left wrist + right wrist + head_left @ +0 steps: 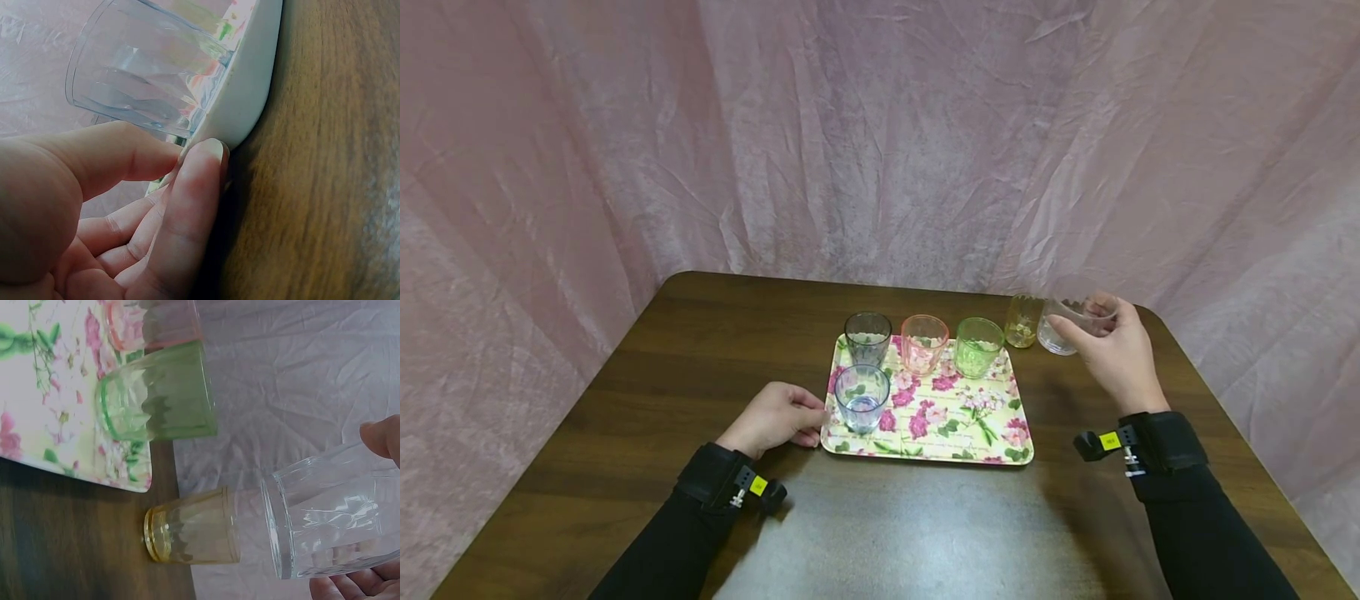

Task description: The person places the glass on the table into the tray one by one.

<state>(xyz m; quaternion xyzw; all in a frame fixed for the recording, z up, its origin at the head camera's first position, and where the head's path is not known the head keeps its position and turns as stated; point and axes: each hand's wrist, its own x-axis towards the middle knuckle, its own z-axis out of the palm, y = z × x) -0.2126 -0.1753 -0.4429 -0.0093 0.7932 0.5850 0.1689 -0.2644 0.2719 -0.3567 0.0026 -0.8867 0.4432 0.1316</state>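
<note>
My left hand [777, 418] pinches the left edge of a flowered tray [951, 446] between thumb and finger; the tray's white rim [247, 94] shows close up in the left wrist view. My right hand [1122, 358] grips a clear tumbler [334, 519] around its sides, with its base off the table. Just left of it, a yellow tumbler [1022, 323] stands on the table. On the tray stand a grey tumbler [868, 340], a pink tumbler [924, 343] and a green tumbler [979, 348] in a back row. A pale blue tumbler [862, 400] is at the front left.
The brown wooden table [715, 350] has rounded back corners. Behind it hangs a pinkish crumpled curtain [865, 150]. The yellow tumbler is beside the tray's back right corner, between the tray and the clear tumbler.
</note>
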